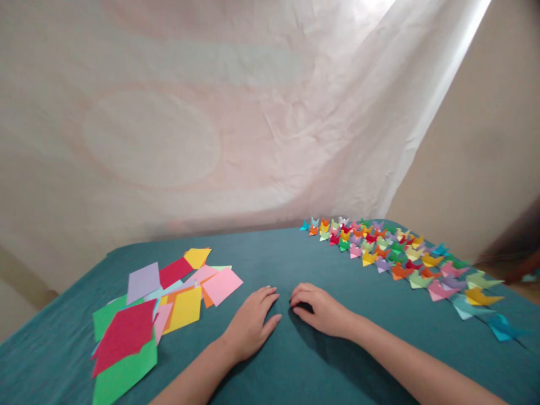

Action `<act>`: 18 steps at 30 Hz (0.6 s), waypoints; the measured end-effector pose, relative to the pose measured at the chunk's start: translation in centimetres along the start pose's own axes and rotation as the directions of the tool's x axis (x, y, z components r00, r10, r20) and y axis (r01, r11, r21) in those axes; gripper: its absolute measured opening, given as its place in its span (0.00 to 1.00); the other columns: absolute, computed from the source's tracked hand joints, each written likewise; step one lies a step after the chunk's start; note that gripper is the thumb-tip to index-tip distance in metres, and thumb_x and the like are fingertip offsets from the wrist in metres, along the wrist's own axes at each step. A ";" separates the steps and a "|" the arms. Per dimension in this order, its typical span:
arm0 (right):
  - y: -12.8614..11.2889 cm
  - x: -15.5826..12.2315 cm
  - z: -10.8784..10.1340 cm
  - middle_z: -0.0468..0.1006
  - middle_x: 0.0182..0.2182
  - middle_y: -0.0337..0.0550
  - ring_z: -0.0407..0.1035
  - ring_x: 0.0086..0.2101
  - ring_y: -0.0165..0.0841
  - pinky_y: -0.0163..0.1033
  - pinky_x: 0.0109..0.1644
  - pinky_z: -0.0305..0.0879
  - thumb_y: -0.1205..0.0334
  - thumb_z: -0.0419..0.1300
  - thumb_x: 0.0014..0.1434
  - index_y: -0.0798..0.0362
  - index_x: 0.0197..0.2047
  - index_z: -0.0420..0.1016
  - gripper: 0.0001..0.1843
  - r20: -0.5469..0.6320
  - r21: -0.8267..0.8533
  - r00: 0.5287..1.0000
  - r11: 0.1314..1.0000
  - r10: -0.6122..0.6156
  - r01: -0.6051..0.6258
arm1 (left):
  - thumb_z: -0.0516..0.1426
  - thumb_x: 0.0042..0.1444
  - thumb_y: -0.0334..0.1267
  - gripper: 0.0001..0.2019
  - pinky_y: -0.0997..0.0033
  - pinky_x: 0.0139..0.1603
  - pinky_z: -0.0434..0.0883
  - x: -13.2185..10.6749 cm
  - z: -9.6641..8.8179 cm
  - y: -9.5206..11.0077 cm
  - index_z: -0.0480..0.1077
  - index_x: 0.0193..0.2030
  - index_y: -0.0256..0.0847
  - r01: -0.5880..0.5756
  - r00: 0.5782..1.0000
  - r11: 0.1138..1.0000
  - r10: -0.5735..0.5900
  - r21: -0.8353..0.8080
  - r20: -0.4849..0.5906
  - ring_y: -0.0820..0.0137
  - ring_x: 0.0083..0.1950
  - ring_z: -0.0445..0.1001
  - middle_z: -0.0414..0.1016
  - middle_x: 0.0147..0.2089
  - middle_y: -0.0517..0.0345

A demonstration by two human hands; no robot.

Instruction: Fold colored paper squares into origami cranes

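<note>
My left hand (253, 322) rests palm down on the dark green tablecloth (270, 261), its fingers stretched out and the thumb apart. Across a narrow gap lies my right hand (318, 308), fingers loosely curved, with a space showing between thumb and fingers. Nothing is visible in either hand. Nearest to my left hand is a pink paper sheet (223, 286), part of a loose spread of coloured sheets. Among them are a yellow sheet (183, 309), a red sheet (129, 332), a purple sheet (143, 282) and a green sheet (126, 374).
Rows of small folded paper birds (396, 247) in many colours stand along the right side of the table, with a blue bird (504, 326) at the near end. Behind the table hangs a pale, wrinkled cloth (236, 124), beside a beige wall (481, 140).
</note>
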State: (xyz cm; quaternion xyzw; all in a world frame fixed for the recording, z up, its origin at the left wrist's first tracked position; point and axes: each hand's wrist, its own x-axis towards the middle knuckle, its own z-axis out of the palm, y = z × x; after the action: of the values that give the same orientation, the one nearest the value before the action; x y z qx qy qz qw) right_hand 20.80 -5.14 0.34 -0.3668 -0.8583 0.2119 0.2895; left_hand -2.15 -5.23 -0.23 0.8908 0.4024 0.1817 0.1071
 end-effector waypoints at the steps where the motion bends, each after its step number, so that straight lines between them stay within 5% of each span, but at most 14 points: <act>1: 0.2 0.1 0.4 0.73 0.36 0.42 0.67 0.39 0.34 0.39 0.45 0.65 0.72 0.56 0.55 0.51 0.35 0.73 0.08 -0.035 0.018 0.999 1.000 0.002 -0.002 | 0.50 0.61 0.42 0.19 0.57 0.63 0.59 0.0 -0.3 -0.6 0.62 0.58 0.43 -0.001 1.000 1.000 0.001 0.014 -0.008 0.63 0.63 0.59 0.62 0.62 0.51; 6: 1.2 -0.1 1.5 0.72 0.36 0.42 0.67 0.38 0.32 0.38 0.44 0.64 0.75 0.56 0.54 0.52 0.36 0.72 0.09 -0.123 0.048 0.992 0.999 0.002 0.004 | 0.49 0.59 0.47 0.22 0.59 0.62 0.59 0.1 -3.4 -4.7 0.66 0.55 0.37 0.167 0.986 0.961 -0.164 0.222 -0.032 0.59 0.61 0.62 0.65 0.59 0.47; 11: 1.3 0.0 1.3 0.73 0.36 0.42 0.67 0.38 0.33 0.38 0.44 0.63 0.75 0.57 0.54 0.53 0.35 0.72 0.09 -0.123 0.028 0.992 1.000 -0.004 0.007 | 0.49 0.54 0.53 0.31 0.57 0.60 0.59 -0.7 -6.0 -8.5 0.64 0.57 0.29 0.360 0.906 0.836 -0.420 0.415 0.058 0.54 0.60 0.63 0.65 0.59 0.39; 18: 1.1 -0.1 1.2 0.72 0.36 0.42 0.67 0.39 0.33 0.38 0.45 0.63 0.75 0.57 0.54 0.52 0.36 0.72 0.09 -0.119 0.023 0.993 1.000 -0.006 0.009 | 0.49 0.52 0.52 0.29 0.60 0.54 0.63 -1.4 -7.6 -9.9 0.66 0.53 0.32 0.393 0.859 0.821 -0.489 0.415 0.154 0.53 0.55 0.68 0.69 0.55 0.40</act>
State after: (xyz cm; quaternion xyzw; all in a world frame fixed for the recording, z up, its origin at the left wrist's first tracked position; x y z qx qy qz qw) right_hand 20.58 -4.72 -1.24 -0.3722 -0.8383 0.1987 0.3454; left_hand -12.83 0.47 3.07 0.7919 0.6085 -0.0426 0.0274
